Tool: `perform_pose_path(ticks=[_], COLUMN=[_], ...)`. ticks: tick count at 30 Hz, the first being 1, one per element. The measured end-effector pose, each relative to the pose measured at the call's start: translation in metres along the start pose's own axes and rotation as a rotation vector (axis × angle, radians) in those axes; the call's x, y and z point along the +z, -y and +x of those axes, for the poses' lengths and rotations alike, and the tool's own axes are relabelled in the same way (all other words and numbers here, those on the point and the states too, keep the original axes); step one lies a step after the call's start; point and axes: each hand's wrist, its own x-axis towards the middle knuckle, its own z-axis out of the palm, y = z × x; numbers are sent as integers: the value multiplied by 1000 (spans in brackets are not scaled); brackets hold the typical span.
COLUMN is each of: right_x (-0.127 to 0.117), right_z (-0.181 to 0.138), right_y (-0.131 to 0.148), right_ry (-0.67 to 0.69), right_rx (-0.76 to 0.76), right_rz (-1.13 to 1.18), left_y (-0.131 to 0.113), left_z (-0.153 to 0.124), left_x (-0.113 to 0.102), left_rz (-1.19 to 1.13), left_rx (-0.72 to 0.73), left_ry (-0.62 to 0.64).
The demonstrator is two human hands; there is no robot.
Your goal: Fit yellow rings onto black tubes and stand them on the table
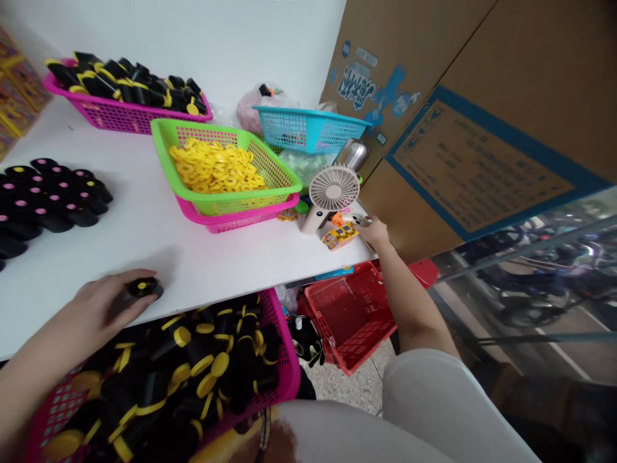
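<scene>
My left hand (116, 299) has its fingers wrapped round a short black cylinder (143, 287) with a yellow dot in its top, at the table's front edge. At the table's far right end, my right hand (376, 233) is closed at a pale object with dark spots (355, 219), too small to name. Beside that hand are a small yellow printed box (340, 236), an orange piece (337, 219) and a handheld fan (334, 190) standing upright. Further left, several black cylinders (60, 186) with pink or yellow dots stand grouped.
A green basket (161, 161) of yellow rings sits in a pink one (222, 224). Behind are a magenta basket (101, 114) of black-and-yellow pieces and a blue basket (313, 128). Below the table edge are another magenta basket (288, 360) and a red crate (354, 354). Cardboard boxes (434, 38) stand right.
</scene>
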Motion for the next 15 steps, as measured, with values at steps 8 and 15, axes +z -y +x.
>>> perform_pose_path(ticks=[8,15], right_x=[-37,-73], right_z=[-51,-149], right_y=[41,180], right_ry=[-464,-224], right_rx=[-180,-1037], right_rz=[389,568], left_y=[-25,-24], left_z=[1,-1], left_x=[-12,-12], left_rz=[-24,-65], left_rx=[10,79], left_ry=[35,22])
